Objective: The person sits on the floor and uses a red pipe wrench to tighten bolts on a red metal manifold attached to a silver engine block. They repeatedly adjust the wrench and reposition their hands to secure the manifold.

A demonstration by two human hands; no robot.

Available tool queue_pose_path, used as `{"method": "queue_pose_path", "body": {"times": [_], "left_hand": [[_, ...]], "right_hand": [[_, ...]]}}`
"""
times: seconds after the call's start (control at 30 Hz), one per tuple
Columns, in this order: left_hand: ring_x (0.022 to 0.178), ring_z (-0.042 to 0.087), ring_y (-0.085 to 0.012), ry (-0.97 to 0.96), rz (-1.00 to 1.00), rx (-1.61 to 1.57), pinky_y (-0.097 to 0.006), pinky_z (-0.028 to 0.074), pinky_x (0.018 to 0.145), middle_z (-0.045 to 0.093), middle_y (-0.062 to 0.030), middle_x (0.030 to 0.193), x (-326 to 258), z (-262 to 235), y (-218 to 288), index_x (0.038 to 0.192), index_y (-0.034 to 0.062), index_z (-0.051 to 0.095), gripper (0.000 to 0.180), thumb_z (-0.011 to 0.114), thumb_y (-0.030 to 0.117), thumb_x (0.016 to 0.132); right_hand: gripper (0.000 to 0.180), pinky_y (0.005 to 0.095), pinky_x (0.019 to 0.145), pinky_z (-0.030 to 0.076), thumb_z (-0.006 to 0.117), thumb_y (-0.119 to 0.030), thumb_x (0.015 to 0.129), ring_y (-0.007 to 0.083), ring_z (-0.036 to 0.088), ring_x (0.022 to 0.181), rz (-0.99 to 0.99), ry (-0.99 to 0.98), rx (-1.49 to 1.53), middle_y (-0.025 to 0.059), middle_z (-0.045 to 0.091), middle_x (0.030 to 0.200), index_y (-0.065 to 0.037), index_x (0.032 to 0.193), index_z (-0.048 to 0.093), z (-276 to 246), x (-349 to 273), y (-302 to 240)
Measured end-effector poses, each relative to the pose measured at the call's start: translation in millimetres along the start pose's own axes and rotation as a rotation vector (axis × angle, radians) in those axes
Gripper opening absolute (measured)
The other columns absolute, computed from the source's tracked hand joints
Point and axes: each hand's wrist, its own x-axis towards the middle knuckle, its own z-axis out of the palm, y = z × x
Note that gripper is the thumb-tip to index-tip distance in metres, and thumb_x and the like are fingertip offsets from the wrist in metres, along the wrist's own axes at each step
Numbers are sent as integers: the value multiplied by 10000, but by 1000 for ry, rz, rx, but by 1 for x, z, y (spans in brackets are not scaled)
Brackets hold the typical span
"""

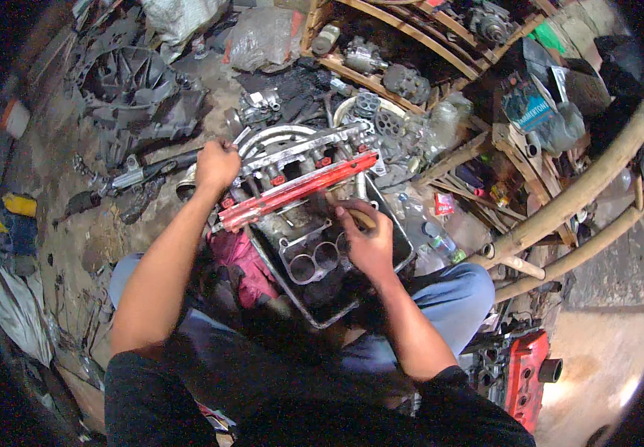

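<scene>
A silver intake manifold (303, 151) with a red-painted bar (300, 191) along its near side lies slanted across my lap, over a black tray (320, 322). My left hand (219, 165) is closed at the manifold's left end, with a small metal piece sticking up beside the fingers. Close to the bar's near side, my right hand (370, 242) is closed around a tan, curved piece (363, 217); its far end is hidden by the bar and fingers. A metal flange with round holes (314, 261) sits in the tray, left of my right hand.
A large gearbox housing (124, 86) lies at the far left. Wooden shelving (396, 22) with metal parts stands at the back. Bent wooden poles (583, 186) fill the right side. A red engine cover (527, 380) is by my right knee, a pink cloth (244, 268) beside the tray.
</scene>
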Motion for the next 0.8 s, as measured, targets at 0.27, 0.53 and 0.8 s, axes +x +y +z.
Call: {"method": "queue_pose_path", "body": {"times": [0.27, 0.53, 0.8], "left_hand": [[1070, 661, -438, -24, -18, 4, -506, 504, 949, 703, -268, 1079, -6, -4, 7, 1112, 68, 727, 325, 591, 275, 903], [1070, 659, -453, -32, -38, -13, -531, 505, 952, 696, -283, 1089, -1, 4, -1, 1122, 68, 723, 333, 568, 266, 905], [1117, 647, -449, -49, -40, 23, -517, 491, 1005, 686, -285, 1139, -7, -7, 5, 1159, 66, 714, 364, 562, 270, 898]], "right_hand": [[178, 361, 786, 564, 739, -120, 898, 292, 753, 869, -52, -47, -174, 195, 752, 946, 16, 1013, 738, 1, 0, -7], [130, 329, 825, 553, 695, -71, 912, 238, 752, 901, -72, -76, -189, 160, 766, 958, -10, 1011, 754, 10, 2, -3], [190, 320, 817, 549, 701, -173, 949, 192, 739, 862, -57, -95, -154, 121, 779, 943, -12, 1027, 765, 14, 8, 0]]}}
